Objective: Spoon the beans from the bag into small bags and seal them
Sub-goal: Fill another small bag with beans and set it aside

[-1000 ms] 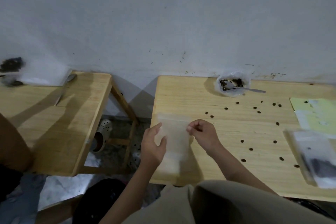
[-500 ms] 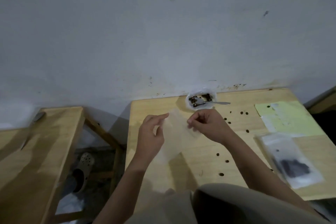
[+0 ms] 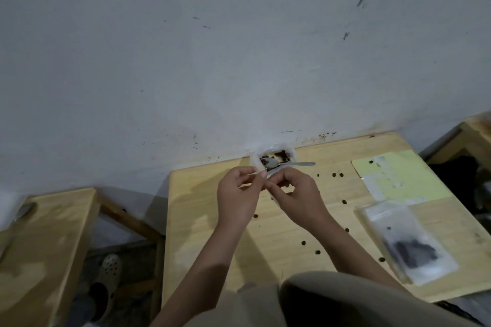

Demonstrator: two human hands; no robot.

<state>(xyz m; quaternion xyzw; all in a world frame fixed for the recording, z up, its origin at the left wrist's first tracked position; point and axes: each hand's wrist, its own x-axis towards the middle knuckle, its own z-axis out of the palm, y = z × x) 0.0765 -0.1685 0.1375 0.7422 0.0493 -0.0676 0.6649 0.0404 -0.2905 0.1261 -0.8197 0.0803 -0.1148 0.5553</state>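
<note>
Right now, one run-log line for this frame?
step: opening small bag | left hand: pinching bag | right hand: pinching bag | spoon: resting in bean bag | filled bag: on table | loose beans: scattered

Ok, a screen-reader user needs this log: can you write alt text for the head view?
Both hands, left hand and right hand, pinch a small clear bag above a wooden table. Behind them an open bag of beans holds a spoon. Loose beans dot the table beside a filled bag.
</note>
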